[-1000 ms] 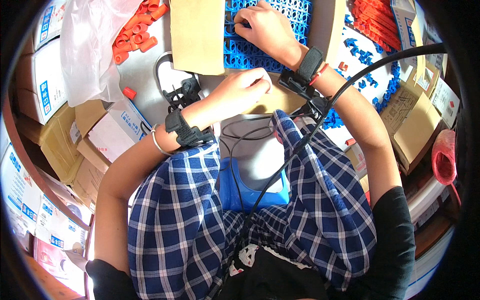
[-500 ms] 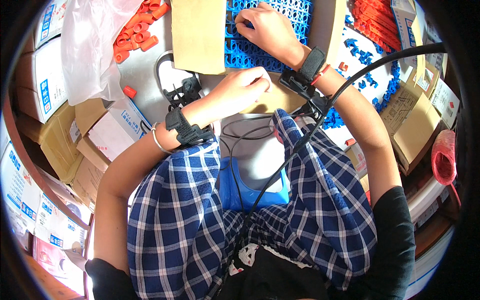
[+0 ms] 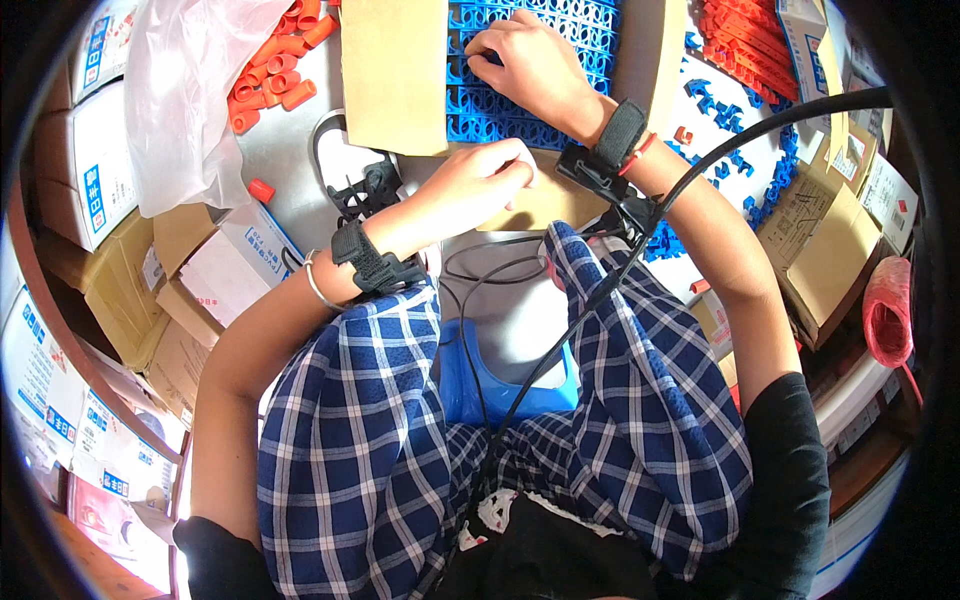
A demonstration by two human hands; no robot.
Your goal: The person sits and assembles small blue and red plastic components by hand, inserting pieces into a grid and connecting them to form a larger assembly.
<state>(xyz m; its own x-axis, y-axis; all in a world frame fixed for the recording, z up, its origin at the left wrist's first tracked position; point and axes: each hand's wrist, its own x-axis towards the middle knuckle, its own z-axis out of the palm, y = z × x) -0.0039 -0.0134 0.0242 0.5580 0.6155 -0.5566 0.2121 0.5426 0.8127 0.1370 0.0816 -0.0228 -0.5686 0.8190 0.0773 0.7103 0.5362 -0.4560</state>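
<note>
Blue plastic pipe clips point(image 3: 515, 135) stand in tight rows inside an open cardboard carton point(image 3: 395, 80) in front of me. Over the left part of these rows is my right hand point(image 3: 535, 65), its fingers curled down and its thumb and fingertips closed at a blue clip. Nearer to me, my left hand point(image 3: 485, 178) hovers above the carton's near flap point(image 3: 545, 190). Its fingers are folded in and hide whatever may be between them. Both wrists wear black straps.
Red pipe fittings point(image 3: 285, 80) lie loose at far left beside a clear plastic bag point(image 3: 180, 110). Loose blue clips point(image 3: 715, 105) and a red stack of strips point(image 3: 745, 45) are at far right. A black cable point(image 3: 760, 125) crosses my right forearm. Cartons point(image 3: 825, 260) stand on both sides.
The view has shifted slightly. Both hands stay nearly in the same places, the right one still at the blue clips, the left one still closed over the near flap.
</note>
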